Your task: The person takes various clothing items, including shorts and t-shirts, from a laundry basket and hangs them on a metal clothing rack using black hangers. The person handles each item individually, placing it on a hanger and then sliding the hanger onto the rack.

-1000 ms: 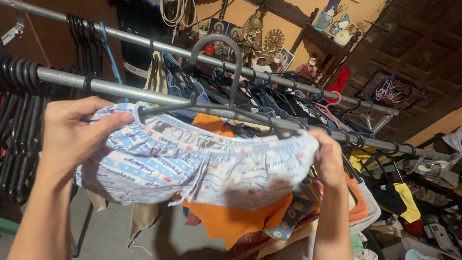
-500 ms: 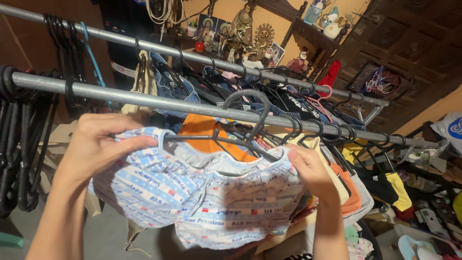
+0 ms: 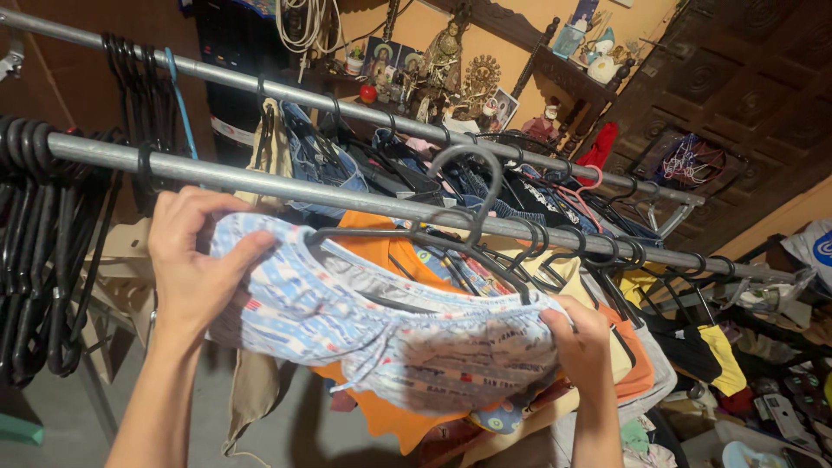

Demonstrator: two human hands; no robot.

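The left hand (image 3: 195, 260) pinched one end of the waistband of a pair of pale blue-and-white printed cotton shorts (image 3: 390, 334), thumb on top and fingers curled under the cloth. The right hand (image 3: 582, 338) gripped the other end, fingers closed around bunched fabric. Between the hands, the shorts were stretched over a dark plastic hanger (image 3: 451, 234), whose arms sat inside the waistband and whose hook rose just in front of the near grey metal rail (image 3: 260, 182). The hook appeared not yet over that rail, so dressing the hanger looked nearly done, with hanging left. Behind the shorts on the near rail hung an orange garment (image 3: 381, 251) and a row of clothed hangers. Left of the shorts along the rail hung a cluster of empty black hangers (image 3: 43, 260). Beyond it ran a second grey rail (image 3: 364, 104).
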